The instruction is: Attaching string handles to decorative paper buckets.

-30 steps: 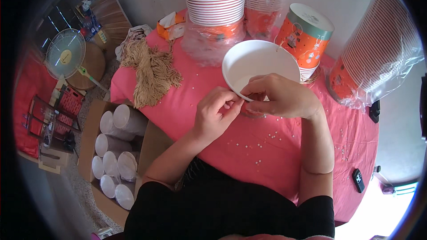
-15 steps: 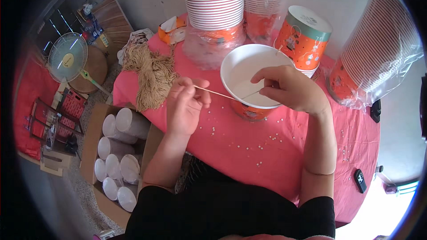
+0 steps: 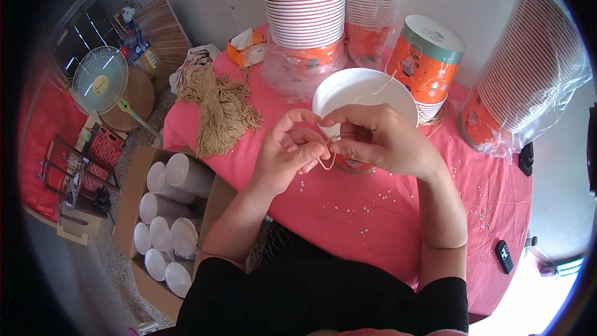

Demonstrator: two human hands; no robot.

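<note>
My left hand point(image 3: 287, 157) and my right hand point(image 3: 384, 142) meet over the near rim of a white-lined paper bucket point(image 3: 345, 87) with an orange outside. Thumb and fingers of both hands pinch a thin beige cord point(image 3: 327, 168), which bends into a small loop below the fingertips. Part of the cord is hidden behind my fingers. Across the bucket's mouth runs another length of cord, toward the far right rim. A thick bundle of beige cords point(image 3: 219, 109) lies on the table to the left.
Tall bucket stacks point(image 3: 303, 9) in plastic stand at the back, another wrapped stack point(image 3: 519, 68) leans at right. Beside my bucket sits an upturned orange bucket point(image 3: 423, 65). White dots point(image 3: 365, 232) and a remote point(image 3: 504, 256) lie on the pink cloth point(image 3: 385, 261). An open carton point(image 3: 125, 202) holds wrapped cups.
My hands have come together; the cord that was stretched between them is now slack and looped. My right hand has moved left, away from the bucket's inside.
</note>
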